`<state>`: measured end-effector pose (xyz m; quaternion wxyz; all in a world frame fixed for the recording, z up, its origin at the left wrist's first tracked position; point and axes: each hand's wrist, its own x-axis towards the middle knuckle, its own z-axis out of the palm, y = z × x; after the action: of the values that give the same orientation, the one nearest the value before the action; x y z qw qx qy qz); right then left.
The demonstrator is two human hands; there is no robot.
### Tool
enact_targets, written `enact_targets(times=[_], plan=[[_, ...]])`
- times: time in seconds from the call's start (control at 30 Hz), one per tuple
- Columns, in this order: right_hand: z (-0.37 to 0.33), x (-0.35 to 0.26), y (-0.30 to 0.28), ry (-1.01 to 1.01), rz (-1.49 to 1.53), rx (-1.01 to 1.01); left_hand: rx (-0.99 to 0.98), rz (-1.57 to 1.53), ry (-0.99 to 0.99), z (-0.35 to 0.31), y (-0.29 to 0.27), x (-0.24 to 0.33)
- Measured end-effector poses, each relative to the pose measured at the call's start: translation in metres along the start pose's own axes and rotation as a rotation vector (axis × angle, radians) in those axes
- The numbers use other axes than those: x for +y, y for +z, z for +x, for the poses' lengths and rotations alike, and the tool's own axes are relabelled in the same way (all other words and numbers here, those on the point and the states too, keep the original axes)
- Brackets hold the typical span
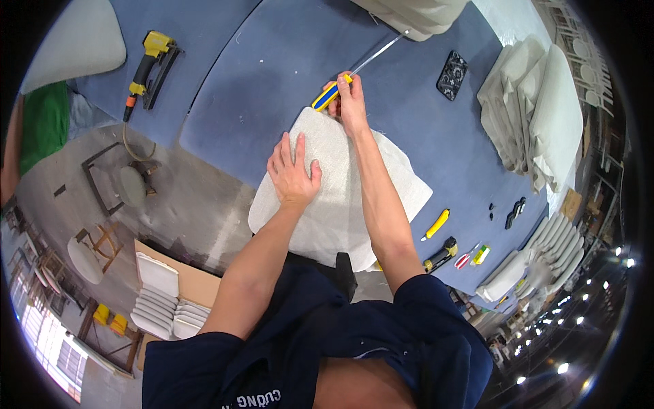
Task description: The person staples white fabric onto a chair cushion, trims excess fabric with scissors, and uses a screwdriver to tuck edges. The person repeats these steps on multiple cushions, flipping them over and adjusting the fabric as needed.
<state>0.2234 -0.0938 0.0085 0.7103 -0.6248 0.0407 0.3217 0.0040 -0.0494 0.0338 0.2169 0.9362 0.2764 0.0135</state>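
A light beige fabric-covered seat cushion [330, 198] lies before me, partly over the near edge of the blue table. My left hand [294, 174] rests flat on its fabric, fingers spread. Just beyond the cushion's far edge, my right hand [347, 102] is closed around the yellow and blue handle of a screwdriver [330, 93]. Its long metal shaft points away to the upper right, with the tip near another beige cushion [419, 15] at the far edge. My right forearm crosses over the cushion and hides part of it.
A yellow and black staple gun [151, 65] lies far left on the blue table [235, 109]. To the right are a phone [452, 75], stacked covers [524, 109], a yellow utility knife [436, 224], another staple gun [441, 255] and red scissors [466, 258]. Another person's green garment [46, 126] shows at left.
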Motion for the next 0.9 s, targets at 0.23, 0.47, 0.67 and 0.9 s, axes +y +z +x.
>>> enact_targets(times=[0.23, 0.47, 0.67, 0.9], plan=[[0.004, -0.004, -0.018, 0.032, -0.031, 0.058, -0.010, 0.026, -0.005, 0.000, 0.002, 0.001], [-0.008, 0.002, -0.063, -0.088, -0.167, -0.004, 0.043, 0.038, 0.036, -0.004, 0.007, 0.007], [-0.088, -0.032, -0.177, 0.048, -0.753, 0.086, 0.082, 0.049, 0.080, -0.005, 0.012, 0.007], [-0.169, -0.052, -0.312, 0.007, -0.742, 0.470, 0.090, 0.053, 0.076, -0.007, 0.012, 0.009]])
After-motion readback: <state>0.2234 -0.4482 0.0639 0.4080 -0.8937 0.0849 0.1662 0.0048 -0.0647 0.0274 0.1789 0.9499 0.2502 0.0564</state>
